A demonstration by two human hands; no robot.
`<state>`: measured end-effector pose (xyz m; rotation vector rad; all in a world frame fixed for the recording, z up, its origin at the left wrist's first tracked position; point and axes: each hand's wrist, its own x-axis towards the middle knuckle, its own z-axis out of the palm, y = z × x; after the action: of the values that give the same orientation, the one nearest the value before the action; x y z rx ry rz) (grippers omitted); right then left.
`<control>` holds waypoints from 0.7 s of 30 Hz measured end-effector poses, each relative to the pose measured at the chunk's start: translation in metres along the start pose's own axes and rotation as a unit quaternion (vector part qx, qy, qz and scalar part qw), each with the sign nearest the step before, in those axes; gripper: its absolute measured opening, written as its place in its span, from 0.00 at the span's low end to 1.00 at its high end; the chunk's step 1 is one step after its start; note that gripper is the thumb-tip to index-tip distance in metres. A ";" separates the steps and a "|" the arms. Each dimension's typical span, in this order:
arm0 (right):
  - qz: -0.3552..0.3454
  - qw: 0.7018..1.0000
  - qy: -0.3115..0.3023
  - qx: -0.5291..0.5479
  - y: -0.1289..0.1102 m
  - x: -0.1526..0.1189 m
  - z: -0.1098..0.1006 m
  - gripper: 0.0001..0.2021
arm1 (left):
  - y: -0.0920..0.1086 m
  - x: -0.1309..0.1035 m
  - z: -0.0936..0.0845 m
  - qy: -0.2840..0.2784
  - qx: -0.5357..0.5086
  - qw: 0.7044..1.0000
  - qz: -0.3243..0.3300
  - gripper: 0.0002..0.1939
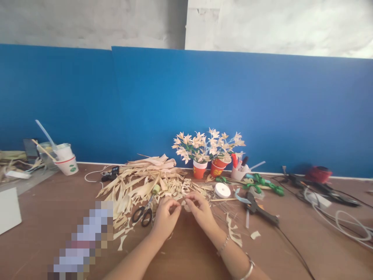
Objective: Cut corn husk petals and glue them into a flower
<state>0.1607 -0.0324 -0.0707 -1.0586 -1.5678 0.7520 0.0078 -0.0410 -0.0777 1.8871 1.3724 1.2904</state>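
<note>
My left hand [166,217] and my right hand [201,212] meet low over the middle of the table, both with fingertips pinched together. Between them is a small pale piece of dried husk [186,207], partly covered by the fingers. Its exact shape is too small to make out. Just left of my left hand lie black-handled scissors [147,212]. Behind both hands spreads a heap of dried husk strips [136,186]. A white spool [222,190] sits beyond my right hand, near thin wires [217,216].
Husk flowers [214,146] stand in red paper cups [199,170] against the blue partition [145,101]. To the right lie a black glue gun [260,210] with its cord, green tape pieces [262,181] and tangled white cables [340,223]. A white cup [68,166] holding sticks is at left.
</note>
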 end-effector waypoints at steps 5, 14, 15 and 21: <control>-0.014 1.000 -0.003 0.015 -0.001 0.001 -0.001 0.08 | 0.000 0.000 -0.001 -0.004 -0.011 1.000 0.005 0.07; 0.008 1.000 0.006 0.003 -0.001 0.002 0.000 0.11 | -0.001 0.000 0.004 0.005 -0.124 0.989 -0.081 0.09; 0.009 1.000 0.007 0.005 0.000 0.002 0.000 0.11 | 0.000 0.000 0.003 0.002 -0.130 0.988 -0.084 0.10; 0.015 1.000 -0.001 0.014 -0.001 0.001 0.000 0.12 | 0.001 0.001 0.001 -0.013 -0.112 0.990 -0.089 0.12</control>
<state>0.1600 -0.0315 -0.0691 -1.0630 -1.5424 0.7933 0.0095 -0.0406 -0.0773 1.5885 1.2917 1.2693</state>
